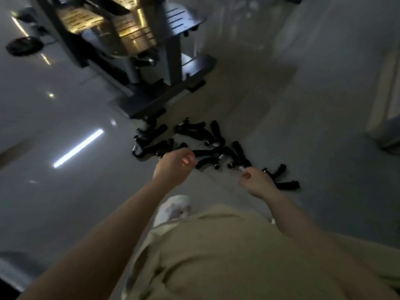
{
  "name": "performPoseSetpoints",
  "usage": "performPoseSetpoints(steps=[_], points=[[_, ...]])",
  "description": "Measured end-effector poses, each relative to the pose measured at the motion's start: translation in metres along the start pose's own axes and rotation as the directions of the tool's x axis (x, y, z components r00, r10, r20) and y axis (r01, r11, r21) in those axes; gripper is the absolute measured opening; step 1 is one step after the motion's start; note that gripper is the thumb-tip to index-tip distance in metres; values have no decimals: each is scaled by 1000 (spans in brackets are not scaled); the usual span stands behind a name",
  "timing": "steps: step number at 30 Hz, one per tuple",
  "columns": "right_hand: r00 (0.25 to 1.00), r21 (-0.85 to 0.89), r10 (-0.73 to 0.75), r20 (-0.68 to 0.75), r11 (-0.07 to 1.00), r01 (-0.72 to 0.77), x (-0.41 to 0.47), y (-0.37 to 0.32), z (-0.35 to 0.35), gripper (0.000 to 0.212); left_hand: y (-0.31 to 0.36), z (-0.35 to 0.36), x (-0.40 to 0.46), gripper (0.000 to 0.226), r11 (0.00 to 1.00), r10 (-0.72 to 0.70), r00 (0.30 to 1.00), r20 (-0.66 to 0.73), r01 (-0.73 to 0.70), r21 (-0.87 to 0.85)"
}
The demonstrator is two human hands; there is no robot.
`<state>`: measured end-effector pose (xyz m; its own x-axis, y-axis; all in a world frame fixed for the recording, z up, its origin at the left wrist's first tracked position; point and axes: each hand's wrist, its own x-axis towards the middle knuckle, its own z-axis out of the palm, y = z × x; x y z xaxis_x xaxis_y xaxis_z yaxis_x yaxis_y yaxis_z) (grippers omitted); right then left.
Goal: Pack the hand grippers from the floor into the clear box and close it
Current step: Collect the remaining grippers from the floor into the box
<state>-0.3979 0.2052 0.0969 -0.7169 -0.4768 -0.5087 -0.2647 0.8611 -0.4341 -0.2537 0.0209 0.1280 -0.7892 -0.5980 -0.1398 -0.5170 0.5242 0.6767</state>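
Several black hand grippers (207, 146) lie scattered in a pile on the glossy grey floor, and one more (285, 182) lies apart at the right. My left hand (173, 165) hovers over the near left side of the pile with its fingers curled. Blur hides whether it holds anything. My right hand (257, 182) reaches in from the right, its fingertips touching the silver end of a gripper (241, 168). Whether they grip it is unclear. I cannot make out the clear box for certain.
A gym machine (138, 50) with a dark base stands just beyond the pile. A round weight plate (22, 46) lies at the far left. A pale boxy object (387, 118) sits at the right edge. My white shoe (173, 210) and beige clothing fill the foreground.
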Motion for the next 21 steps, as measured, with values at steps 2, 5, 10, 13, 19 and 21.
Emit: performPoseSetpoints(steps=[2,5,10,13,19,21], points=[[998,35,53,23,998,-54,12,20,-5,29,5,17,17,17,999,-15,998,60,13,32],[991,71,121,54,990,-124,32,48,0,32,3,47,45,21,998,-37,994,107,31,59],[947,41,319,25,947,-320,76,122,15,39,-20,104,94,29,979,-103,985,138,76,191],[923,-23,369,-106,927,-373,103,163,12,42,-38,132,119,35,955,-191,975,117,157,253],[976,-348,208,-69,912,-219,136,197,17,49,-72,176,152,44,848,-182,970,160,72,525],[984,-440,178,-30,881,-173,145,199,19,49,-78,185,158,43,826,-202,959,198,58,561]])
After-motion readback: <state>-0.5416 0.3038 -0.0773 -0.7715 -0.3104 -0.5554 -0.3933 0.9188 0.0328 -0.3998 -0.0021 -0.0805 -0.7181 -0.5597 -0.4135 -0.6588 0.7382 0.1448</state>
